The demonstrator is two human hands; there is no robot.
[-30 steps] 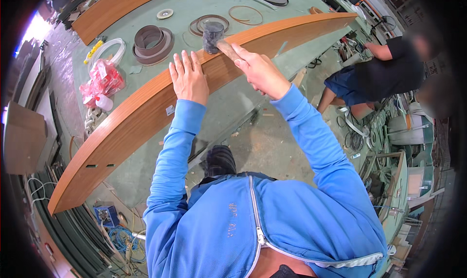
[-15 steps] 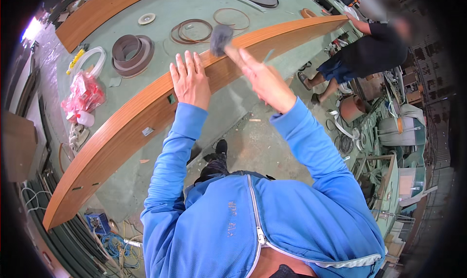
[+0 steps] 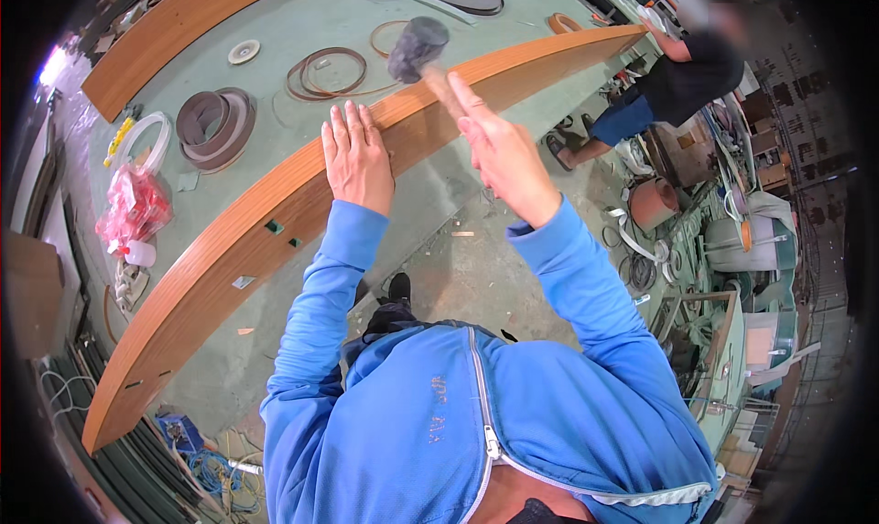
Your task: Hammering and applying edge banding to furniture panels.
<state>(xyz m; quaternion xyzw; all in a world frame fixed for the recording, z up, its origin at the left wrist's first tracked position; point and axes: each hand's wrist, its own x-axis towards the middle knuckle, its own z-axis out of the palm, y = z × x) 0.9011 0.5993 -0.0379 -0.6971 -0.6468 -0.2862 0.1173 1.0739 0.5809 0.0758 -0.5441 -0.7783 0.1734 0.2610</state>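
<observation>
Board (image 3: pixel 284 190) sweeping from 8 o'clock round to approx 1, near side of the green table (image 3: pixel 302 25)! L hand (image 3: pixel 360 169) at 10–11, palm down flat on it, fingers straight, almost side by side. R hand (image 3: pixel 513 158) at 1, wrapped round the handle of the mallet (image 3: pixel 419 49), index finger laid along the wood; dark head up at 12, can't tell if it's touching the board. Writing now: lettering (image 3: pixel 437 409) on the chest of the blue jacket (image 3: pixel 568 387), 6 o'clock, plus a pale patch (image 3: pixel 243 282) low on the board nr 9, too small to read. Brown roll (image 3: pixel 240 135) at 10, thin rings (image 3: pixel 295 77) at 11, red-and-white bag (image 3: pixel 133 208) just past 9. Co-worker (image 3: pixel 705 80) at 2, dark top, hand by the board's far end.
</observation>
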